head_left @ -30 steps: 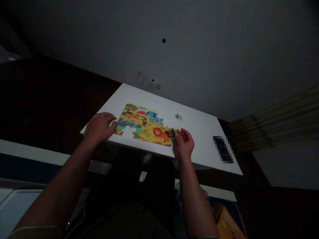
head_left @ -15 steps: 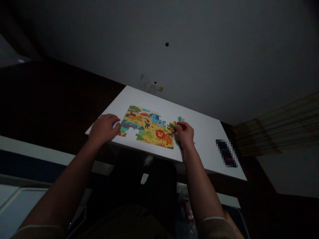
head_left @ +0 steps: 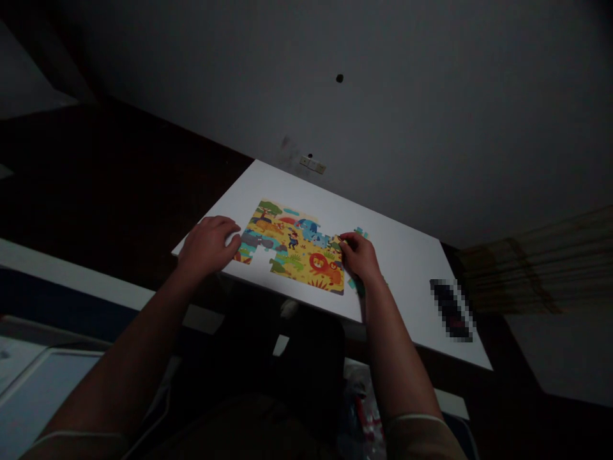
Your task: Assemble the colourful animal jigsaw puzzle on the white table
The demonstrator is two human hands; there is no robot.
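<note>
A colourful animal jigsaw puzzle, partly assembled, lies on a white table. My left hand rests flat on the table with its fingers on the puzzle's left edge. My right hand is at the puzzle's upper right edge, fingers curled on a puzzle piece pressed against the assembled part. A loose teal piece lies just beyond my right fingers, and another teal piece shows under my right wrist.
A dark blurred object lies on the table's right side. A grey wall with a small plate rises behind the table. Dark floor lies to the left. A bag with coloured items sits below the table.
My right hand carried a piece from the puzzle's lower right corner up to its upper right edge. My left hand stayed on the left edge. The view shifted slightly.
</note>
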